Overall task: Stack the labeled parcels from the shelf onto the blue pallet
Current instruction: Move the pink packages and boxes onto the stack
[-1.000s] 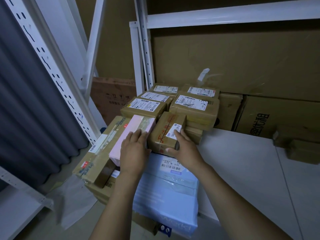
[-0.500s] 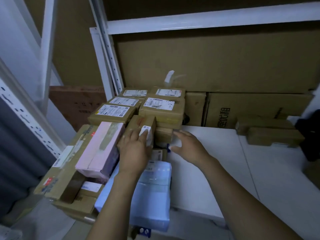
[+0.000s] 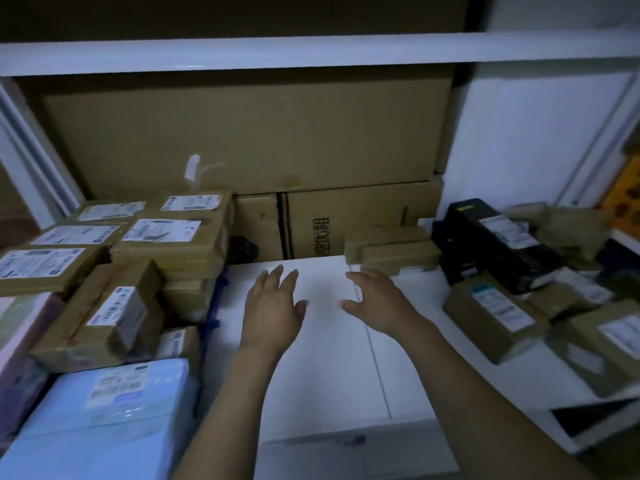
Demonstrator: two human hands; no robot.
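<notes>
I see both hands out over the bare middle of the white shelf (image 3: 329, 358), palms down, and neither holds anything. The left hand (image 3: 273, 306) has a wide grip with its fingers spread and nearly straight. The right hand (image 3: 377, 303) is just as wide, thumb pointing inward, and the two hands are apart. I cannot tell whether either palm touches the shelf board. Off the shelf's left edge is the stack of labeled parcels (image 3: 166, 237): brown cartons with white labels facing up, packed side by side in layers. At the near side of that stack a tilted carton (image 3: 114, 313) leans with its label turned towards me, and nearer still lies a pale blue soft parcel (image 3: 104, 410). A blue edge (image 3: 213, 306) shows between the stack and the shelf's left edge; I cannot say for sure what it belongs to. At the back of the shelf, just beyond the right hand's fingertips, two flat brown packets (image 3: 391, 251) lie one on the other. On the shelf's right part are a black box (image 3: 498, 244) and, nearer, a brown labeled parcel (image 3: 491, 313) among several others, blurred. Behind the shelf stands a printed cardboard box (image 3: 360, 223).
</notes>
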